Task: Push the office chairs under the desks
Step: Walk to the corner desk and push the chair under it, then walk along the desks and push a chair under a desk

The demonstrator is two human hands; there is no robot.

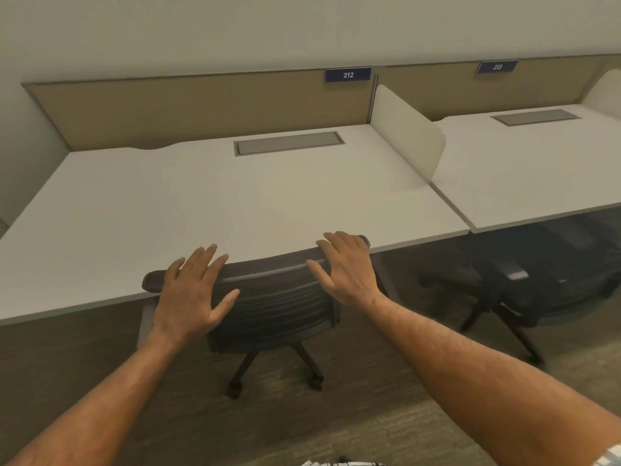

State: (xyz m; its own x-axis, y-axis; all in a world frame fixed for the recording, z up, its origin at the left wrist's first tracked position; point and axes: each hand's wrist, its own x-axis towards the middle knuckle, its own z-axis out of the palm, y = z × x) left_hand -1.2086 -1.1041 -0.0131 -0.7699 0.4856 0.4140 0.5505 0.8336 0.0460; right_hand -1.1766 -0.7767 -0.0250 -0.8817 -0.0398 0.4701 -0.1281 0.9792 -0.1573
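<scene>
Both my hands, left hand and right hand, rest spread flat on the chair backrest; bench straight ahead, both equally near.

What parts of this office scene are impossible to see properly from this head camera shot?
- Seat and armrests of the near chair: hidden under desk 212.
- Palms of the left hand and right hand: turned away, so contact with the backrest is unclear.
- Second chair beneath the right desk: dark and blurred.
- Right desk's number plate: last digit too blurred to read.
- Person's body: cut off by the bottom edge.
</scene>
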